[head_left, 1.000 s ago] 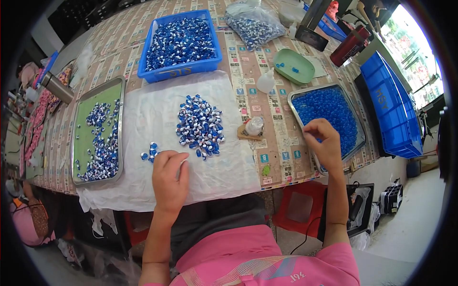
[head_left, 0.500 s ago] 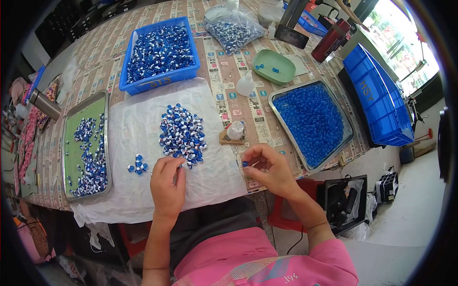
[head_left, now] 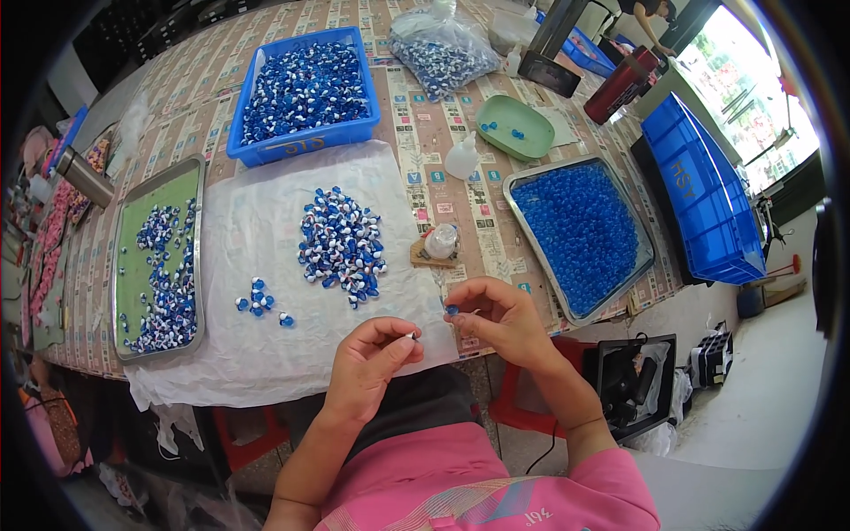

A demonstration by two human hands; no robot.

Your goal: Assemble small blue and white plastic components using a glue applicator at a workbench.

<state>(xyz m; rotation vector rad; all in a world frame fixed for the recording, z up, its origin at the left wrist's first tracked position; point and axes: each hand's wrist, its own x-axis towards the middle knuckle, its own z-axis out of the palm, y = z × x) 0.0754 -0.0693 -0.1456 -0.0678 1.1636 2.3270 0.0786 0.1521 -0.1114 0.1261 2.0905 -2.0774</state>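
My left hand [head_left: 370, 363] is closed in a pinch on a small piece [head_left: 413, 335], part white and part dark, too small to make out fully. Just to its right, my right hand [head_left: 503, 323] pinches a round blue bead [head_left: 452, 310] between thumb and fingers. The two hands are apart, above the front edge of a white cloth [head_left: 239, 372]. Beyond my left hand lies a pile of blue-and-white beads [head_left: 341, 243]. A few more such beads [head_left: 257, 299] form a small group to the left, with one single bead [head_left: 285, 319] beside it.
A metal tray of clear blue beads [head_left: 575, 234] lies to the right, a green-lined tray [head_left: 133, 203] to the left. Behind are a blue bin [head_left: 305, 149], a bag of beads [head_left: 443, 53], a green dish [head_left: 531, 128], a white bottle [head_left: 461, 159] and a small jar [head_left: 440, 241].
My left hand has moved from the pile's near edge rightward, closer to my right hand, with a small piece in its pinch. A single bead now shows by the small group. The view shifted slightly.
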